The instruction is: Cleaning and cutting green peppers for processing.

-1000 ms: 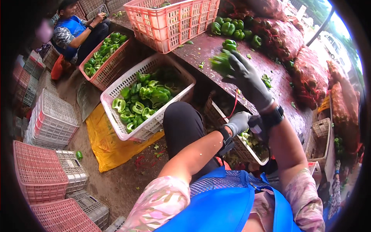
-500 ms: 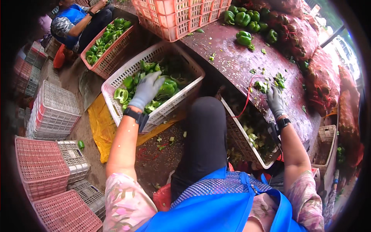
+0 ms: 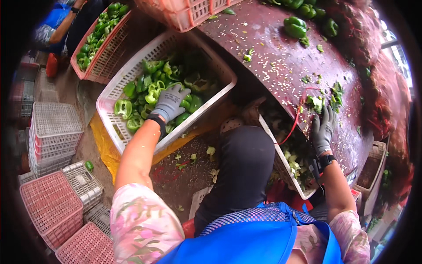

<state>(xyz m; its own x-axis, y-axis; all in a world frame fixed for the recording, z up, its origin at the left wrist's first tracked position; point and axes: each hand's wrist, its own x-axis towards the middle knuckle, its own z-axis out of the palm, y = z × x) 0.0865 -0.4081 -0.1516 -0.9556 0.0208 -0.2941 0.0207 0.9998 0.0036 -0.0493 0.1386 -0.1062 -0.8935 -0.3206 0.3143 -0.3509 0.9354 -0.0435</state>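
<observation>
My left hand (image 3: 170,102), in a grey glove, reaches into a white plastic crate (image 3: 107,97). Its fingers are spread and rest on cut green bell peppers (image 3: 153,93), many of them hollow halves. On the right, my gloved right hand (image 3: 324,130) lies on the reddish tabletop (image 3: 272,66) with fingers stretched out and nothing in its grasp. Just beyond its fingertips are pepper cores and leafy scraps (image 3: 315,103). A red cord (image 3: 295,124) hangs over the table edge close to this hand.
Below the table edge stands a crate of scraps (image 3: 293,169). Whole green peppers (image 3: 295,27) and red mesh sacks (image 3: 373,83) lie toward the far right. An orange crate (image 3: 180,13) stands beyond the white one. Stacked crates (image 3: 55,132) fill the left; another person (image 3: 59,28) sits far left.
My left hand has settled lower onto the cut peppers. My right hand has shifted slightly to the right and nearer, beside the scraps. The whole view has tilted.
</observation>
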